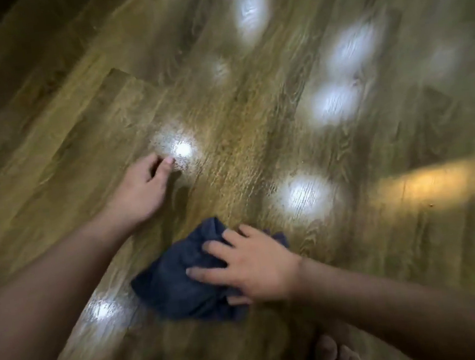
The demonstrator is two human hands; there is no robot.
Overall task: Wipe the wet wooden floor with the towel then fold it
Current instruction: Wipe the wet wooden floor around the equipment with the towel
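Observation:
A dark blue towel (173, 287) lies crumpled on the wooden floor (255, 136) at the lower middle. My right hand (252, 267) lies flat on its right half, fingers spread and pressing it down. My left hand (142, 187) rests on the bare floor above and to the left of the towel, fingers curled under, holding nothing. A speckled wet patch (178, 151) glints just beyond its fingertips. The picture is blurred by motion.
Several bright round light reflections shine on the planks, such as one (306, 195) right of the towel and one (101, 310) at its left. A warm yellow streak (432, 184) crosses the right side. My bare toes (333, 355) show at the bottom edge.

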